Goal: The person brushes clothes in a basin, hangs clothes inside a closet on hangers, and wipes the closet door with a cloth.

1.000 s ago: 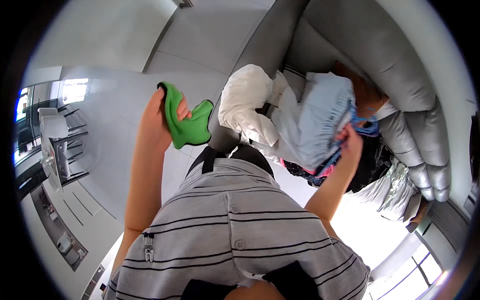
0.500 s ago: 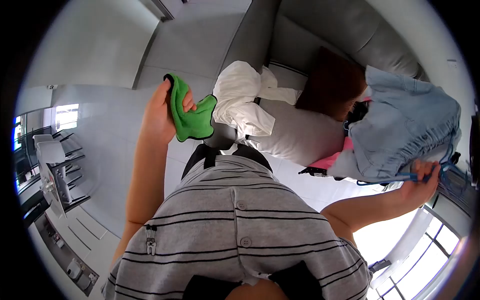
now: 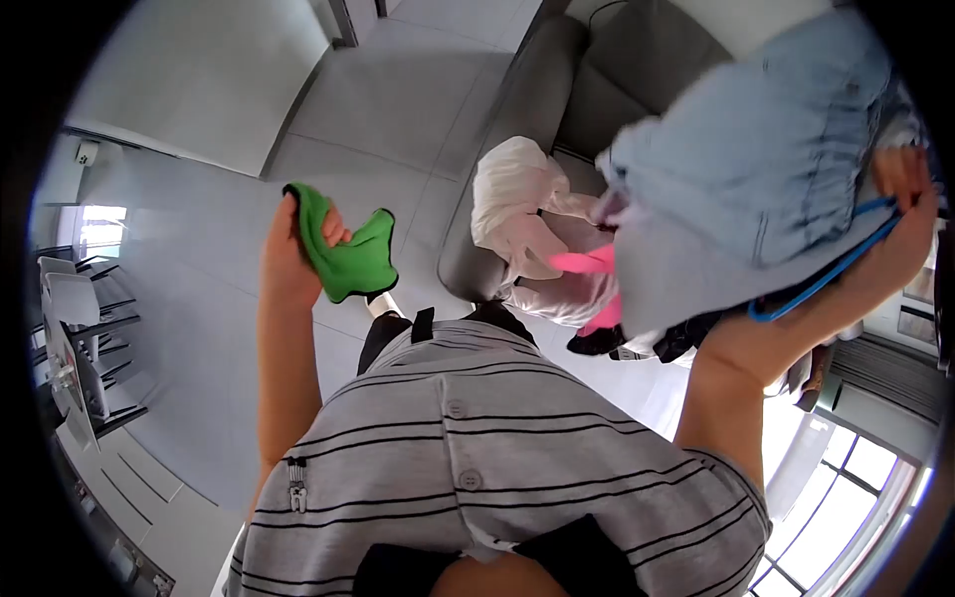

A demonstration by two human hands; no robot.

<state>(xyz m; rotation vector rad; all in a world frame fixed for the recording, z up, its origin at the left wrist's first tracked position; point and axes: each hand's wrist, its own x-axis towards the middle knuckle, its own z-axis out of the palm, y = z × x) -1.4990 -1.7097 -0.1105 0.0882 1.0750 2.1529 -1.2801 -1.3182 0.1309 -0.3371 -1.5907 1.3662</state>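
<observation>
My left hand point(image 3: 290, 261) is closed around a green cloth point(image 3: 353, 261) with black edging, whose free end hangs out to the right. Far off at the right, my right hand point(image 3: 903, 189) grips a light-blue denim garment point(image 3: 741, 164) by its gathered, elastic-looking side, near a bright blue cord point(image 3: 826, 269). The denim is raised and spread across the sofa side of the view, slightly blurred. Below it, pink fabric point(image 3: 587, 261) and dark pieces show, though what they belong to is hidden.
A grey sofa point(image 3: 537, 85) stands ahead, with a crumpled white garment point(image 3: 517, 189) over its near end. Chairs point(image 3: 75, 298) and a table are at the far left. A bright window point(image 3: 836, 497) lies at lower right. Grey floor tiles point(image 3: 398, 90) run between wall and sofa.
My right hand has lifted the denim garment up and forward, and it now covers the brown cushion. My left hand, still holding the green cloth, sits slightly further left and lower. The view has shifted.
</observation>
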